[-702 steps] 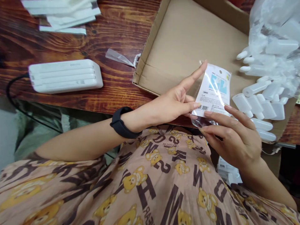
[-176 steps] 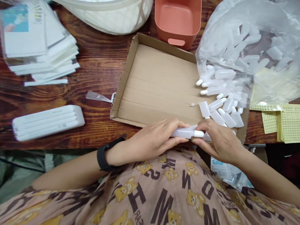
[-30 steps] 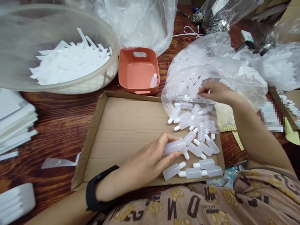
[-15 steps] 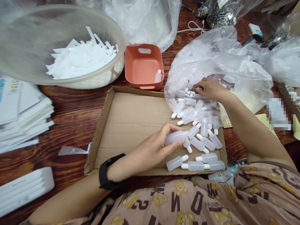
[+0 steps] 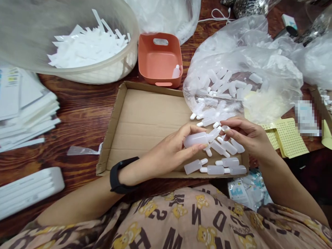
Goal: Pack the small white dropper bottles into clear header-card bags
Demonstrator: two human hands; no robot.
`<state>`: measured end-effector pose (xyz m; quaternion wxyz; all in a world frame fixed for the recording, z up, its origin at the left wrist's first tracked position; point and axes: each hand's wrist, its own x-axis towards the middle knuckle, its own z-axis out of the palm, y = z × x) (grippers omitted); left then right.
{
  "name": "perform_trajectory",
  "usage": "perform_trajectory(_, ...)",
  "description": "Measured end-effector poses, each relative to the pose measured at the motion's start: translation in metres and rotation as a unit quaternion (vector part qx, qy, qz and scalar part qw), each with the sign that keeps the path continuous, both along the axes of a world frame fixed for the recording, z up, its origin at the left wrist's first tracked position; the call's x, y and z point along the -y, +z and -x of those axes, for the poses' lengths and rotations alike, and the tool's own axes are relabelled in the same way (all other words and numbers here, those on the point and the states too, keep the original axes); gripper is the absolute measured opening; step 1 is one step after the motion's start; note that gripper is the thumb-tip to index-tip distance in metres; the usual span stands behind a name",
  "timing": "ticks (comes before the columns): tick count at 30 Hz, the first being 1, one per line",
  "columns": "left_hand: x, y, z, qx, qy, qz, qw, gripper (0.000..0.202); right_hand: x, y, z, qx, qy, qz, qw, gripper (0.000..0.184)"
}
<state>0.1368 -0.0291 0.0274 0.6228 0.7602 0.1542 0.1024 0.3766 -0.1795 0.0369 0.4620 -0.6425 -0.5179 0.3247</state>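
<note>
My left hand [image 5: 180, 147], with a black band on its wrist, is closed around a translucent white plastic bottle [image 5: 195, 139] above the cardboard tray [image 5: 145, 121]. The bottle lies sideways, its narrow end toward my right hand. My right hand [image 5: 241, 133] pinches a small translucent, rounded piece [image 5: 225, 128] between thumb and fingers; the fingers partly cover it, and its kind is unclear. Under and around both hands lie several similar bottles with white caps, such as a capped bottle [image 5: 212, 169] near the tray's front edge. More bottles spill from a clear plastic bag [image 5: 207, 58] at the tray's right.
An orange basket [image 5: 147, 65] behind the tray holds one small bottle [image 5: 176, 71]. At left stand a large translucent bowl [image 5: 103, 71] of white strips and a stack of printed sheets [image 5: 28, 110]. Yellow sticker sheets [image 5: 292, 138] lie at right.
My right hand has come out of the plastic bag toward my left hand, now with a small translucent piece in its fingers. My left hand still holds the bottle. The view has tilted slightly.
</note>
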Motion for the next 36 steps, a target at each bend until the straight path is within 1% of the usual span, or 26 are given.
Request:
perform_trajectory(2, 0.002, -0.001, 0.002, -0.007, 0.004, -0.006, 1.000, 0.039, 0.005, -0.010, -0.001, -0.092, -0.011, 0.034, 0.995, 0.023)
perform_trajectory(3, 0.003, 0.000, 0.003, -0.013, 0.004, -0.005, 1.000, 0.040, 0.007, -0.013, 0.000, -0.119, -0.011, 0.038, 0.992, 0.022)
perform_trajectory(5, 0.005, 0.003, 0.006, -0.027, -0.001, 0.000, 1.000, 0.041, 0.010, -0.017, 0.004, -0.130, -0.002, 0.025, 0.991, 0.021)
perform_trajectory(7, 0.007, 0.006, 0.009, -0.035, -0.010, -0.004, 0.999, 0.039, 0.013, -0.017, 0.013, -0.096, 0.009, -0.005, 0.995, 0.021)
perform_trajectory(9, 0.009, 0.008, 0.011, -0.035, -0.020, -0.022, 0.999, 0.036, 0.015, -0.013, 0.022, -0.040, 0.019, -0.051, 0.998, 0.026)
perform_trajectory(11, 0.011, 0.009, 0.014, -0.030, -0.030, -0.045, 0.998, 0.035, 0.016, -0.007, 0.030, 0.025, 0.033, -0.102, 0.994, 0.033)
perform_trajectory(13, 0.012, 0.008, 0.016, -0.018, -0.038, -0.076, 0.996, 0.034, 0.016, -0.001, 0.036, 0.093, 0.049, -0.143, 0.984, 0.038)
perform_trajectory(15, 0.015, 0.005, 0.019, 0.007, -0.049, -0.119, 0.992, 0.031, 0.017, 0.004, 0.042, 0.148, 0.058, -0.165, 0.973, 0.036)
perform_trajectory(17, 0.019, 0.001, 0.020, 0.036, -0.051, -0.170, 0.983, 0.028, 0.018, 0.007, 0.046, 0.176, 0.047, -0.172, 0.968, 0.027)
perform_trajectory(18, 0.021, -0.001, 0.020, 0.054, -0.047, -0.197, 0.978, 0.027, 0.018, 0.008, 0.048, 0.171, 0.037, -0.159, 0.972, 0.021)
perform_trajectory(20, 0.025, -0.005, 0.020, 0.083, -0.039, -0.240, 0.966, 0.026, 0.020, 0.006, 0.051, 0.109, 0.033, -0.090, 0.989, 0.012)
perform_trajectory(22, 0.026, -0.006, 0.021, 0.086, -0.045, -0.253, 0.963, 0.027, 0.022, 0.002, 0.052, 0.035, 0.061, -0.012, 0.997, 0.025)
perform_trajectory(23, 0.026, -0.006, 0.021, 0.075, -0.050, -0.247, 0.965, 0.027, 0.024, -0.001, 0.051, 0.028, 0.079, 0.008, 0.996, 0.032)
perform_trajectory(24, 0.026, -0.005, 0.022, 0.060, -0.053, -0.236, 0.969, 0.027, 0.025, -0.003, 0.050, 0.053, 0.094, 0.003, 0.994, 0.037)
perform_trajectory(25, 0.025, -0.004, 0.023, 0.045, -0.055, -0.224, 0.972, 0.026, 0.026, -0.005, 0.049, 0.108, 0.103, -0.023, 0.989, 0.040)
perform_trajectory(26, 0.025, -0.003, 0.024, 0.039, -0.056, -0.217, 0.974, 0.027, 0.027, -0.007, 0.047, 0.178, 0.107, -0.058, 0.976, 0.037)
perform_trajectory(28, 0.023, 0.000, 0.024, 0.049, -0.064, -0.218, 0.973, 0.028, 0.028, -0.009, 0.046, 0.294, 0.120, -0.114, 0.941, 0.014)
perform_trajectory(29, 0.023, 0.001, 0.024, 0.054, -0.072, -0.222, 0.971, 0.029, 0.027, -0.009, 0.046, 0.327, 0.128, -0.127, 0.928, 0.017)
perform_trajectory(30, 0.022, 0.001, 0.024, 0.055, -0.080, -0.225, 0.970, 0.030, 0.027, -0.008, 0.046, 0.347, 0.133, -0.128, 0.919, 0.022)
perform_trajectory(33, 0.021, 0.003, 0.023, 0.037, -0.094, -0.216, 0.971, 0.030, 0.024, -0.004, 0.047, 0.393, 0.115, -0.120, 0.905, 0.030)
perform_trajectory(34, 0.020, 0.003, 0.023, 0.034, -0.095, -0.215, 0.971, 0.029, 0.023, -0.002, 0.048, 0.395, 0.116, -0.112, 0.905, 0.032)
perform_trajectory(36, 0.020, 0.003, 0.023, 0.036, -0.092, -0.217, 0.971, 0.028, 0.021, 0.000, 0.048, 0.360, 0.144, -0.089, 0.917, 0.042)
